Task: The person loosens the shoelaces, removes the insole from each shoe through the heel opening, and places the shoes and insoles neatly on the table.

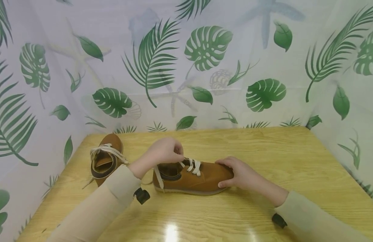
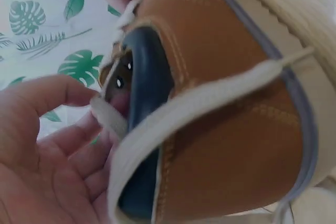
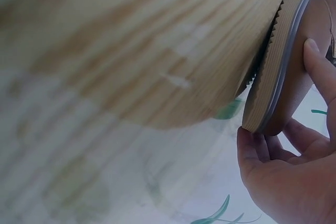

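Note:
A brown shoe (image 1: 212,176) lies on its sole on the table, toe to the right, with a dark collar lining. White shoelace (image 2: 210,98) is threaded through its front, and a loose end hangs over the heel side. Above the shoe's opening, my left hand (image 1: 165,151) pinches a length of this lace between thumb and fingers, as the left wrist view shows. My right hand (image 1: 241,174) grips the toe, thumb on the near side and fingers around the front. Part of the eyelet row is hidden behind the left hand in the head view.
A second brown shoe (image 1: 115,144) stands at the table's back left, its white laces loose over the opening. The wooden table (image 1: 265,148) meets a leaf-print cloth (image 1: 204,111) at the back and sides. Dark straps sit on both sleeves.

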